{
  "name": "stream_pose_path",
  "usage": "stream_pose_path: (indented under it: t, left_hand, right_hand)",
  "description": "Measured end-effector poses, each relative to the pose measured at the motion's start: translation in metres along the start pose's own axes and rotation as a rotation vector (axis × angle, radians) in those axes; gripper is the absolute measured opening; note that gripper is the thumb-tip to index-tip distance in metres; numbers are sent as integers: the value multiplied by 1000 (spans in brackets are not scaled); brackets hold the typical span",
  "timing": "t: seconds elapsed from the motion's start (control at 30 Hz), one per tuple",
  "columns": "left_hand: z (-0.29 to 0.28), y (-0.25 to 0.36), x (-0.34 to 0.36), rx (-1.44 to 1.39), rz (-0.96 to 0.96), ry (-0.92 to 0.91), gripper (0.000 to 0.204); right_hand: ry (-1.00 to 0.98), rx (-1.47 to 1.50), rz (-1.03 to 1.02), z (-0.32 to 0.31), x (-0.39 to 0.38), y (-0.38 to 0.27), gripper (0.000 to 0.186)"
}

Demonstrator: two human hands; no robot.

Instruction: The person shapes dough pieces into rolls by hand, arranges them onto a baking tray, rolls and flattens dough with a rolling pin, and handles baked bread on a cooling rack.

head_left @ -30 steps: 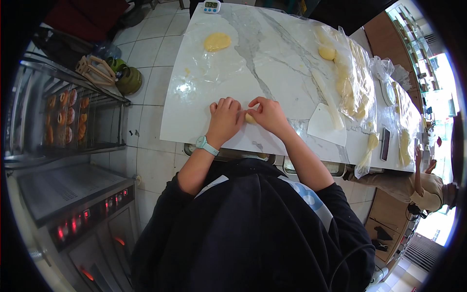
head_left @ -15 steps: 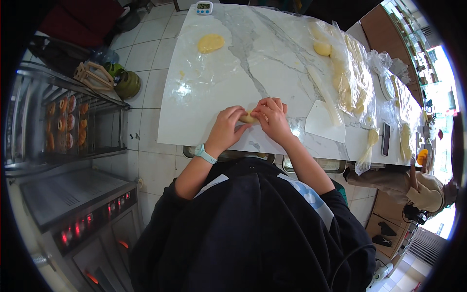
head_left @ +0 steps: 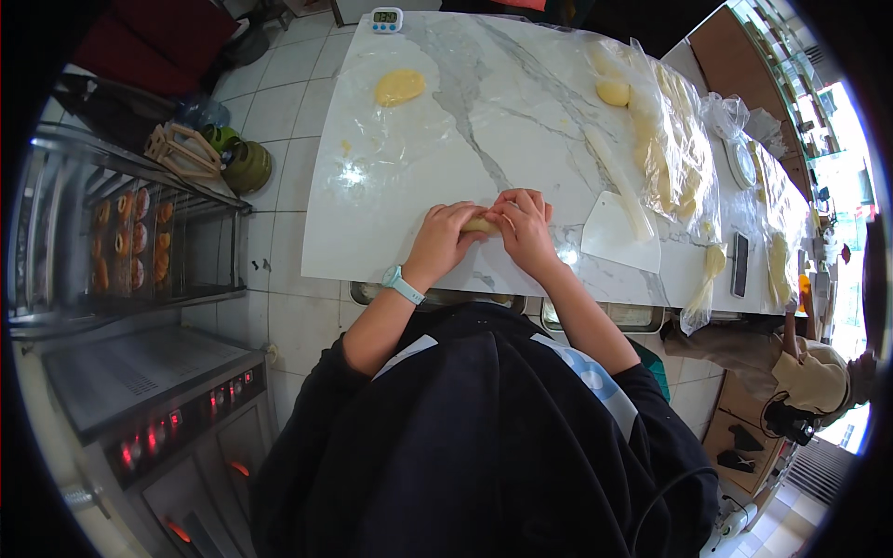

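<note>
At the near part of the marble-topped table [head_left: 372, 232], my left hand [head_left: 444, 240] and my right hand [head_left: 525, 230] are closed on a small elongated roll of yellow dough [head_left: 479, 226], one at each end, fingers partly covering it. A flattened round of dough [head_left: 400, 86] lies near the far left. Right of my hands are a white flat scraper [head_left: 605, 232] and a pale rolling pin [head_left: 619, 177], with plastic-covered dough pieces [head_left: 670, 158] beyond them.
A timer [head_left: 386, 20] stands at the far edge. On the left are a rack of doughnuts [head_left: 139, 237], an oven [head_left: 149, 391] and green gas cylinders [head_left: 246, 167]. At the right are a phone [head_left: 739, 265] and a co-worker [head_left: 805, 372] beside the table.
My fingers have drawn in around the dough, which now looks longer. My right fingertips have curled over it. The co-worker has shifted slightly.
</note>
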State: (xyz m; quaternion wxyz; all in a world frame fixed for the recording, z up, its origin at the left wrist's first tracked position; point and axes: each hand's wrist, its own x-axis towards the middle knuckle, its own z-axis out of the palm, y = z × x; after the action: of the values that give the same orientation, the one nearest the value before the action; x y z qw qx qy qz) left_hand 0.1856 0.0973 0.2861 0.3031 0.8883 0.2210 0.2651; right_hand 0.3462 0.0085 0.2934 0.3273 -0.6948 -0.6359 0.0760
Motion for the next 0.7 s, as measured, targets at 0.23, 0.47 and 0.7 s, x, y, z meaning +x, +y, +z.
stream_pose_path:
  t: [0.23,0.47,0.7]
  left_hand:
    - [-1,0,-2,-57,17,-8,34]
    - [1,16,10,-79,9,55,44]
    - [6,3,9,-79,25,-56,44]
  right_hand:
    - [80,60,233,-2,2,0,12]
    - [31,-55,-19,-4,-6,10,14]
    - [142,65,337,-6,0,2,15]
